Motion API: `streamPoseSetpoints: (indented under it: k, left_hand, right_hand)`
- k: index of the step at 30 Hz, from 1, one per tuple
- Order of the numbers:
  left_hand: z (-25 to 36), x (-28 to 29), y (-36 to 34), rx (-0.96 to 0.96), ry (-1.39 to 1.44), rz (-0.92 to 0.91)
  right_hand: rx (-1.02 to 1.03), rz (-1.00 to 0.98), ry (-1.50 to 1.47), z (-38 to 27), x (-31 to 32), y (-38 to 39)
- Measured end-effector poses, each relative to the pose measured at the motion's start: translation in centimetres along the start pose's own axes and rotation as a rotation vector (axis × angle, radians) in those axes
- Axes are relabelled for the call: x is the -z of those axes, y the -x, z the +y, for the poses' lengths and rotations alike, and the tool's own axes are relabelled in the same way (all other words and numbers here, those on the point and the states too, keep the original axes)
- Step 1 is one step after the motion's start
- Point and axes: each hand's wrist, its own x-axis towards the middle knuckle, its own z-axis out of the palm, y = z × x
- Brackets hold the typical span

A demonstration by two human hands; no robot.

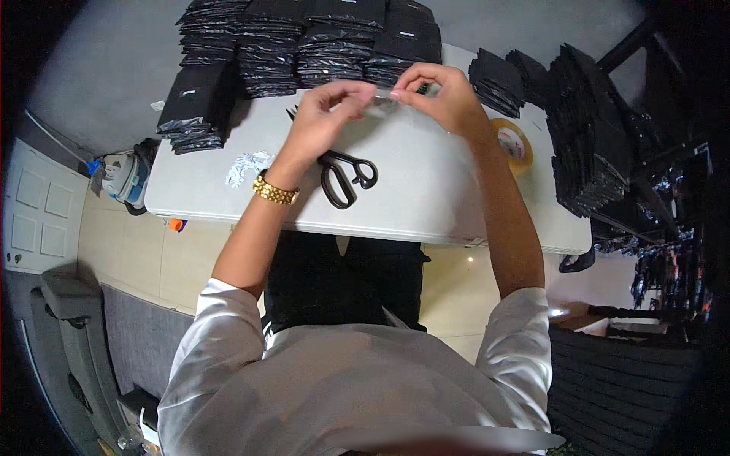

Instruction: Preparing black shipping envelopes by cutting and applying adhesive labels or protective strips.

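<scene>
Hands pinching a clear strip over the far part of the table

From the left, a stack of black packets [196, 110] stands at the far left corner of the white table [433, 197]. Near it, toward the person, lies a loose heap of white slips [249, 167]. Next comes the left hand [323, 114], a gold band [275, 190] on its wrist, thumb and fingers brought together. Beneath it lie black-handled scissors [351, 159], loops toward the person, long axis slanting to tips at far left; the left hand is clearly the nearer one to them. Beyond the hands, a row of taller black stacks [334, 45] lines the back. The clear strip [385, 93] bridges the short gap between both sets of fingertips, apparently running left to right. Its right end is pinched by the right hand [445, 99]; whether it joins the tape roll [525, 156] cannot be told. That roll lies flat just right of the right forearm. Farther right are smaller black piles [498, 80] and a tall black stack [585, 137]. Whatever the black packets contain is hidden.
</scene>
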Motion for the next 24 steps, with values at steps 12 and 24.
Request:
streamPoseSetpoints:
  k: [12,24]
  left_hand:
    - [-0.7,-1.5,0.0,0.001,-0.019,0.124]
    - [-0.3,-1.5,0.1,-0.001,0.145,0.225]
  right_hand:
    - [-0.031,0.044,0.018,0.7,-0.2,0.0]
    - [-0.019,0.134,-0.097,1.5,0.8,0.6]
